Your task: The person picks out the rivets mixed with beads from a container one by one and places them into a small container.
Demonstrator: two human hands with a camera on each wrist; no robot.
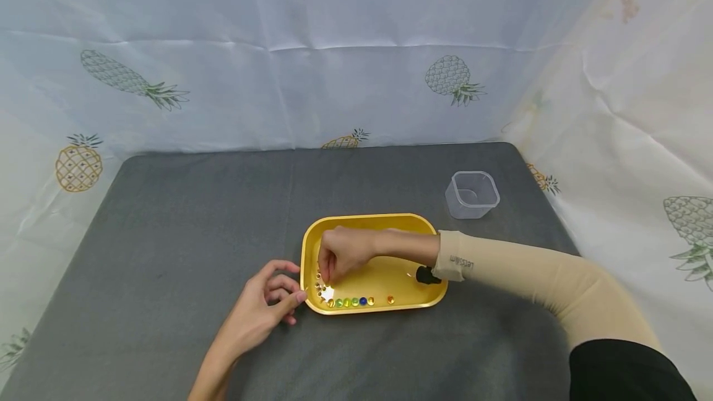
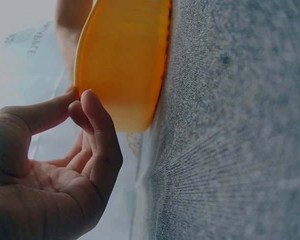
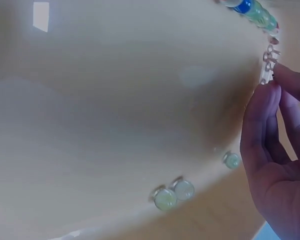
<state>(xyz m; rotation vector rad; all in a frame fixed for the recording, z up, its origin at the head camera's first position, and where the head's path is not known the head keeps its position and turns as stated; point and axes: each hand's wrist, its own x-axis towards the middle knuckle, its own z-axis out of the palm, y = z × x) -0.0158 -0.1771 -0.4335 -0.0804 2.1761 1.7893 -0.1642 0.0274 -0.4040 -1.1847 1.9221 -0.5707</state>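
Marbles [image 1: 355,302] of shiny, see-through look lay inside the yellow tray [image 1: 384,277], which stood on the dark grey table [image 1: 195,234]. Along the near wall we saw them in one close row, with orange, green, yellowish and deep blue colours; one more orange marble [image 1: 390,299] lay apart, to the right. From the right wrist we observed also three pale greenish marbles [image 3: 182,189], two of them side by side. Our right hand [image 1: 346,251] reached with bent fingers to the small glittering pieces [image 1: 320,287] at the tray's left end; whether it grasped one, we could not tell. Our left hand [image 1: 270,299] pinched the tray's rim. Behind, to the right, stood a clear plastic container [image 1: 473,211].
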